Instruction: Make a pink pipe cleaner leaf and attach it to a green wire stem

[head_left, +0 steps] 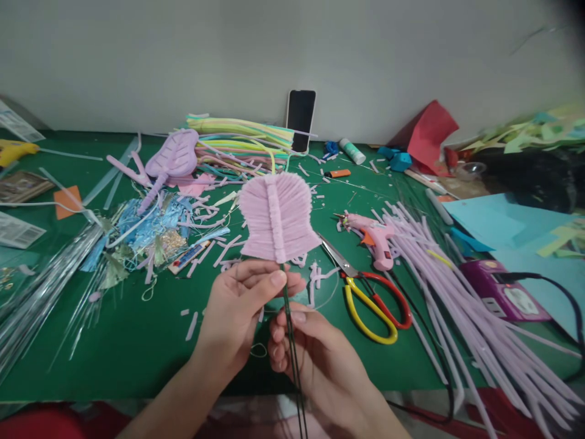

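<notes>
A lilac leaf shape (295,210) made of pipe cleaners, with a raised midrib, stands upright in front of me. Dark green wire stems (292,341) run down from its base. My left hand (242,305) pinches the stems just under the leaf, thumb in front. Lower down, my right hand (315,347) closes its thumb and fingers around the same stems. Right of the leaf lie scissors (350,268) with one red and one yellow handle, and a pink glue gun (375,235).
Lilac pipe cleaners (457,311) fan out at the right beside a purple power strip (503,292). A finished lilac leaf (173,155) lies back left, near blue tassels (155,219). A phone (300,119) leans on the wall. Cut scraps litter the green table (150,353).
</notes>
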A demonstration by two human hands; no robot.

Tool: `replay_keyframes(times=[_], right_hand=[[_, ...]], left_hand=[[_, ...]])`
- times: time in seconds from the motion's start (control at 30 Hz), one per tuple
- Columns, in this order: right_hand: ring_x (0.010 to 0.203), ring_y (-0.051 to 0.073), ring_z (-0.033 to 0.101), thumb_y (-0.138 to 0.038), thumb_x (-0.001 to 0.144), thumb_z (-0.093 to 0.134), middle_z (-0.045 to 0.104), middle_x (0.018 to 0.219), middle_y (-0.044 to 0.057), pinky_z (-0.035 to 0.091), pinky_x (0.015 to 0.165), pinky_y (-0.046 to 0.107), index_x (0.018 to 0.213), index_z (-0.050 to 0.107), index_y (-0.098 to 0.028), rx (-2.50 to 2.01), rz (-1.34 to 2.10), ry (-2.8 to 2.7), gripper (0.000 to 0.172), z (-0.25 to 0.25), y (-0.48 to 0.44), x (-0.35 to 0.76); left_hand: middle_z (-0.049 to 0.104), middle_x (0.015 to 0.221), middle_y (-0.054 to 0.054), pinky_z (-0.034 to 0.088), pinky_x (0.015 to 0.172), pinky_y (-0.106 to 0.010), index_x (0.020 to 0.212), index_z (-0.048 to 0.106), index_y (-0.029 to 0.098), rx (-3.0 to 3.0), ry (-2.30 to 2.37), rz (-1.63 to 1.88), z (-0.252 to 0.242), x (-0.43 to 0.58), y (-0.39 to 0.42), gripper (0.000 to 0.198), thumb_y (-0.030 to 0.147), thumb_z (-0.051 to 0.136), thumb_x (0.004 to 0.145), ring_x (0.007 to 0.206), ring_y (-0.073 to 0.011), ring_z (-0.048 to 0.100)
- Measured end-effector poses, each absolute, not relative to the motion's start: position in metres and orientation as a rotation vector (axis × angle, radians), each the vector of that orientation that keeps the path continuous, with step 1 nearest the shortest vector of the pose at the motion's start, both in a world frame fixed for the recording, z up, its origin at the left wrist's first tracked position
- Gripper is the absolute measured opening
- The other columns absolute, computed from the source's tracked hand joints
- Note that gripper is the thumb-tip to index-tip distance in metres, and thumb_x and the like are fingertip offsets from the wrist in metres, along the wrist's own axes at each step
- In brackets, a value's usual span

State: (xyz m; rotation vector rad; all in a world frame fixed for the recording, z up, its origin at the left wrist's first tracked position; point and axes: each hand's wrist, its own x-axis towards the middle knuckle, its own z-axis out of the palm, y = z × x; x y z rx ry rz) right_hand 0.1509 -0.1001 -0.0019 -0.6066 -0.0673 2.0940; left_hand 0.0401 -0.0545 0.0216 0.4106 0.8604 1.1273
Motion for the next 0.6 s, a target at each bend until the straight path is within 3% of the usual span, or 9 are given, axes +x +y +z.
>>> replay_keyframes(times=[0.6], right_hand=[[0.055, 0.009, 0.066, -0.024, 0.076, 0.071, 0.07, 0.065, 0.001, 0.051, 0.052, 0.015, 0.072, 0.071, -0.013, -0.63, 2.045, -0.06, 0.012, -0.0075, -0.1009, 0.151]], left_hand=[[0.077, 0.066, -0.002, 0.059, 0.057, -0.016, 0.068, 0.072, 0.017, 0.456, 0.883, 1.159, 0.0203, 0.0421, -0.0545, 0.013, 0.016, 0.084, 0.063, 0.062, -0.0142, 0.073]])
